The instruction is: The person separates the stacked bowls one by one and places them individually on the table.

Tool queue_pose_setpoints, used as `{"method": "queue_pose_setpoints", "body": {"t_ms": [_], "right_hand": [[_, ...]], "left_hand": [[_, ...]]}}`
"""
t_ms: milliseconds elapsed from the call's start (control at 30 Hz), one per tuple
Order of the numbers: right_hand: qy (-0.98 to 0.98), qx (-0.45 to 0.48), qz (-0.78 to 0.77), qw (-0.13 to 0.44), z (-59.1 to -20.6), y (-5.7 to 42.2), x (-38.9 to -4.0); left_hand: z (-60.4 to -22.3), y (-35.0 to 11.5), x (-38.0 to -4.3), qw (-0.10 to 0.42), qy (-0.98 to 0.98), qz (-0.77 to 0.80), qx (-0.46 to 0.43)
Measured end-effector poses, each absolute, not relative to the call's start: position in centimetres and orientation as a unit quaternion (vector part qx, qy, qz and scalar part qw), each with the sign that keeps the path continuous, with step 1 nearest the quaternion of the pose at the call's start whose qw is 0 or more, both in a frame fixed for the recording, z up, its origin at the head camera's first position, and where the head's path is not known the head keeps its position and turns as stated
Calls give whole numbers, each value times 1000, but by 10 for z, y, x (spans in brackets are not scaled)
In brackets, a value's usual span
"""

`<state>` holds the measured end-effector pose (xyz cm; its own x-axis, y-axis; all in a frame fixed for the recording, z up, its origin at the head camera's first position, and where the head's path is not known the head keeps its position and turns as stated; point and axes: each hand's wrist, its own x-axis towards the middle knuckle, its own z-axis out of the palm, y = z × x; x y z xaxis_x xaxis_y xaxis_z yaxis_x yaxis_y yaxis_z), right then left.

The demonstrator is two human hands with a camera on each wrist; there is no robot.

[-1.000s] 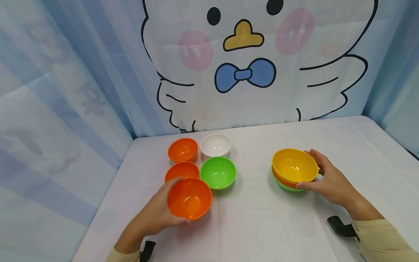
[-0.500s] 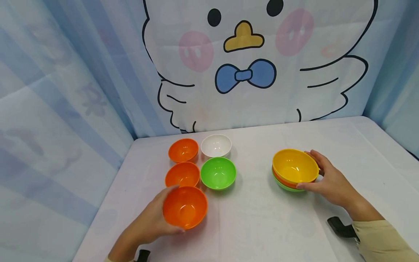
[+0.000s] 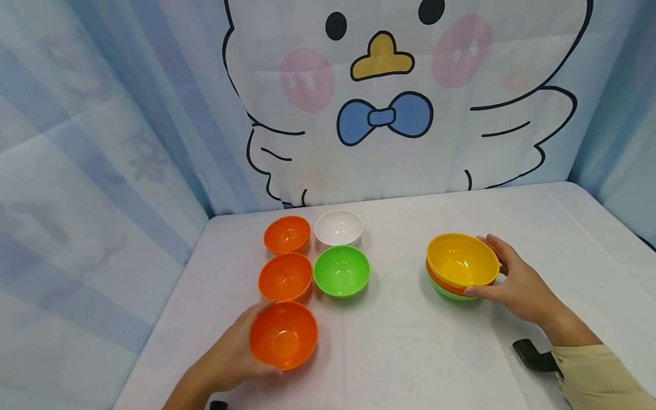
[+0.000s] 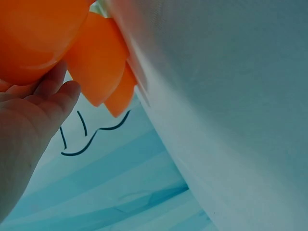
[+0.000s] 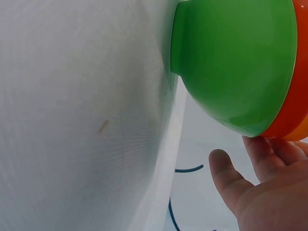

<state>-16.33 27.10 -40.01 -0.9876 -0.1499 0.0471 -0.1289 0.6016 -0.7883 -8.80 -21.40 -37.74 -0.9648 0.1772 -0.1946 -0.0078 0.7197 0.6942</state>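
At the near left of the table, my left hand (image 3: 228, 352) grips an orange bowl (image 3: 284, 336) by its left side, thumb at the near edge. In the left wrist view the fingers (image 4: 57, 94) lie against that bowl's outside. On the right, my right hand (image 3: 520, 287) holds the side of a nested stack, its thumb at the rim of the yellow bowl (image 3: 458, 259) on top. Beneath the yellow one sit an orange bowl (image 5: 299, 72) and, lowest, a green bowl (image 5: 236, 62), whose foot is close to the table in the right wrist view.
Beyond the left hand stand two more orange bowls (image 3: 285, 277) in a line, with a light green bowl (image 3: 341, 271) and a white bowl (image 3: 338, 228) beside them. A white cloth covers the table (image 3: 389, 353). Printed curtains (image 3: 256, 74) hang behind and at the sides.
My left hand has drawn the orange bowl toward me and slightly left, away from the bowl behind it. The right hand and its stack have stayed put.
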Motion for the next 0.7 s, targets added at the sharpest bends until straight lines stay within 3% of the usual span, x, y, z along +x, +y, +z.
{"method": "queue_pose_setpoints", "body": {"t_ms": [700], "right_hand": [[891, -82, -446, 4, -400, 271, -161]], "left_hand": [[-383, -221, -94, 159, 924, 348, 3]]}}
